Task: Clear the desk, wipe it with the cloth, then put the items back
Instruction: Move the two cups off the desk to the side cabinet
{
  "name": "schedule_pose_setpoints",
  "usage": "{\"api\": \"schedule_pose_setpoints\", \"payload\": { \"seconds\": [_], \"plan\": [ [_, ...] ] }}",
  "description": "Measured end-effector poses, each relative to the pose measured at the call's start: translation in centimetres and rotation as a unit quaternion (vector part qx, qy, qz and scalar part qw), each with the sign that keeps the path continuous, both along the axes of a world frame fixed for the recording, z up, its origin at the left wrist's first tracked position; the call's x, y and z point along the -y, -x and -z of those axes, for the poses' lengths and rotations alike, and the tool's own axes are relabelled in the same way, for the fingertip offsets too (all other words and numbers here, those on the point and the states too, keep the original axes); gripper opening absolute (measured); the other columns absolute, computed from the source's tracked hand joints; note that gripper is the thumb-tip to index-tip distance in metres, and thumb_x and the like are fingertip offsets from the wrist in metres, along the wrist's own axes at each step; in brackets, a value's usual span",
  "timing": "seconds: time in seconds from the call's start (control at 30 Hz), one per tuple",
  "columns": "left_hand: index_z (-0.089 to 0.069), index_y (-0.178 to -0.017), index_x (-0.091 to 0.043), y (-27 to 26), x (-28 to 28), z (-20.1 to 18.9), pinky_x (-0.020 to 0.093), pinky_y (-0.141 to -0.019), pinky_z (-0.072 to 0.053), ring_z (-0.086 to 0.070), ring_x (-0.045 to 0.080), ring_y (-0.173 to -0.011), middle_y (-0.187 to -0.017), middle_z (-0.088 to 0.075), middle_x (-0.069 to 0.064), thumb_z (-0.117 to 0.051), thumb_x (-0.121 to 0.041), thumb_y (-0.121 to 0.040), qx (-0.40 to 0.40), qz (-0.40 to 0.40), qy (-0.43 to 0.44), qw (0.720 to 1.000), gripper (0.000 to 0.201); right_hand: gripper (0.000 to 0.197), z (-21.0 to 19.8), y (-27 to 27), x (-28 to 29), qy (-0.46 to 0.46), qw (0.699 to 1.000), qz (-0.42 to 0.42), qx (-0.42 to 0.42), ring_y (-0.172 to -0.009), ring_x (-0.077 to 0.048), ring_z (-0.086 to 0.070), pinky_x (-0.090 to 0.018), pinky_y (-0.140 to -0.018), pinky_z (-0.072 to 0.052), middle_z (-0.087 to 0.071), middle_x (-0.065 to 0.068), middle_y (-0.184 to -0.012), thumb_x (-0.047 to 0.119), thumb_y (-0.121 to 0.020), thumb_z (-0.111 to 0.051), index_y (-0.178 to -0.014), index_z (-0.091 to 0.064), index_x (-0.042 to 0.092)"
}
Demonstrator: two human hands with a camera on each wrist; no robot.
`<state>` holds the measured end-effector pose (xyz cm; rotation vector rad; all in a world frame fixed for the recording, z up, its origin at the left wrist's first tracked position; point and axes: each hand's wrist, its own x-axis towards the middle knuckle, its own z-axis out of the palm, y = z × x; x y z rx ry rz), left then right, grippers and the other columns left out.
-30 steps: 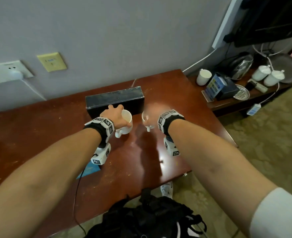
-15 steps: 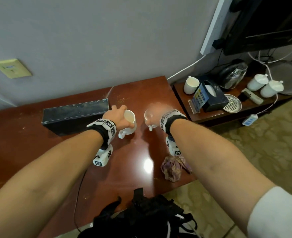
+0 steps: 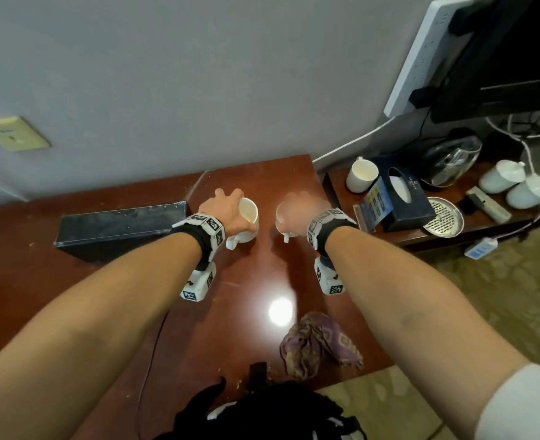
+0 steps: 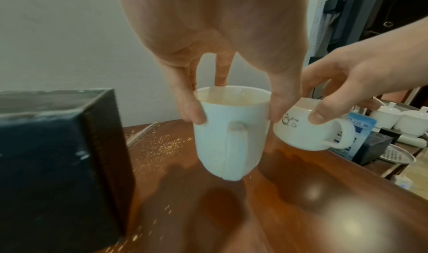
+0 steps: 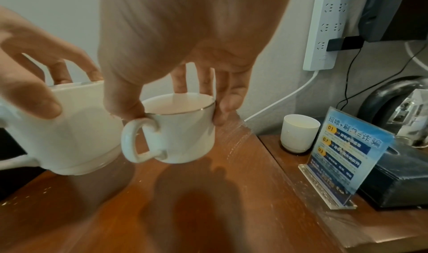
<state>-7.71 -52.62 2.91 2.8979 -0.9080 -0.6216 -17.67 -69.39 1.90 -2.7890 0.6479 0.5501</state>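
Observation:
My left hand (image 3: 227, 211) grips a tall plain white mug (image 3: 248, 222) by its rim from above, thumb and fingers curled round the lip (image 4: 231, 134). My right hand (image 3: 297, 211) holds a shorter white cup (image 5: 183, 136) with a gold rim and scroll pattern in the same way, slightly tilted. Both hang just above the brown desk (image 3: 262, 281), side by side, right of the black box (image 3: 116, 227). A crumpled purple patterned cloth (image 3: 317, 342) lies near the desk's front right edge.
A lower side table to the right carries a white cup (image 3: 362, 174), a blue sign card (image 3: 373, 201), a black tissue box (image 3: 405, 201), a kettle (image 3: 452, 160), a metal dish (image 3: 443, 217) and two lidded cups (image 3: 516, 182). A black bag (image 3: 262, 414) sits below the front edge.
Both hands have carried their cups to the right, from in front of the black box to past its right end. The cloth and more of the side table have come into view.

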Motion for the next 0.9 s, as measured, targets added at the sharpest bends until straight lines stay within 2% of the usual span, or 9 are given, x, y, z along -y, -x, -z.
{"api": "schedule_pose_setpoints", "payload": {
  "seconds": [0.37, 0.57, 0.77, 0.9],
  "plan": [
    [-0.043, -0.136, -0.030, -2.4, 7.2, 0.9, 0.034, -0.071, -0.042, -0.059, 0.035, -0.097, -0.122, -0.044, 0.009, -0.068, -0.058, -0.069, 0.008, 0.034, -0.021, 0.999, 0.077, 0.069, 1.6, -2.1, 5.8, 0.006, 0.999, 0.031, -0.014, -0.111, -0.034, -0.057, -0.039, -0.077, -0.044, -0.046, -0.008, -0.132, 0.050, -0.080, -0.066, -0.138, -0.039, 0.023],
    [-0.043, -0.134, -0.024, -3.4, 8.9, 2.2, 0.034, -0.068, -0.040, -0.059, 0.034, -0.095, -0.120, -0.043, 0.012, -0.066, -0.059, -0.073, 0.015, 0.055, -0.029, 0.998, 0.074, 0.068, 2.5, -3.9, 7.5, 0.011, 0.999, 0.039, -0.031, -0.111, -0.034, -0.058, -0.039, -0.077, -0.045, -0.047, -0.010, -0.132, 0.052, -0.082, -0.066, -0.138, -0.040, 0.023],
    [-0.040, -0.136, -0.025, -4.9, 10.2, 3.7, 0.037, -0.073, -0.044, -0.058, 0.034, -0.100, -0.123, -0.041, 0.013, -0.067, -0.056, -0.073, 0.005, 0.041, -0.014, 0.999, 0.075, 0.075, 3.4, -5.7, 8.6, 0.015, 0.998, 0.033, -0.043, -0.119, -0.034, -0.055, -0.042, -0.087, -0.048, -0.043, -0.009, -0.141, 0.052, -0.084, -0.064, -0.147, -0.034, 0.026],
    [-0.037, -0.139, -0.026, -5.4, 11.4, 4.3, 0.039, -0.078, -0.046, -0.055, 0.034, -0.107, -0.125, -0.040, 0.014, -0.068, -0.053, -0.073, -0.001, 0.037, 0.001, 0.999, 0.077, 0.077, 4.2, -6.3, 9.2, 0.019, 0.998, 0.035, -0.056, -0.118, -0.035, -0.056, -0.042, -0.087, -0.049, -0.041, -0.009, -0.143, 0.050, -0.085, -0.064, -0.149, -0.030, 0.026]
  ]
}}
